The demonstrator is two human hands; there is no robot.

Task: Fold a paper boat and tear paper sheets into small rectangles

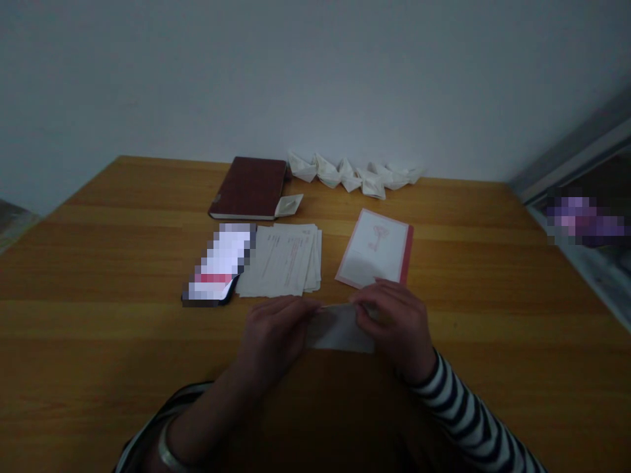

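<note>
A white sheet of paper [338, 332], folded along its far edge, lies near the front of the table between my hands. My left hand [276, 335] grips its left end, fingers pressed together at the top corner. At the upper right edge, my right hand [397, 325] pinches the same paper between thumb and fingers. Just beyond my right hand is a white booklet with a red border and a key drawing [374, 246]. A stack of printed paper sheets [280, 259] sits past my left hand.
A phone with a lit, blurred screen [221, 263] lies left of the stack. Behind it is a dark red notebook [251, 187], with a small folded paper [289, 205] at its corner. Several folded paper boats [350, 176] line the back of the wooden table [493, 276], near the wall [315, 79].
</note>
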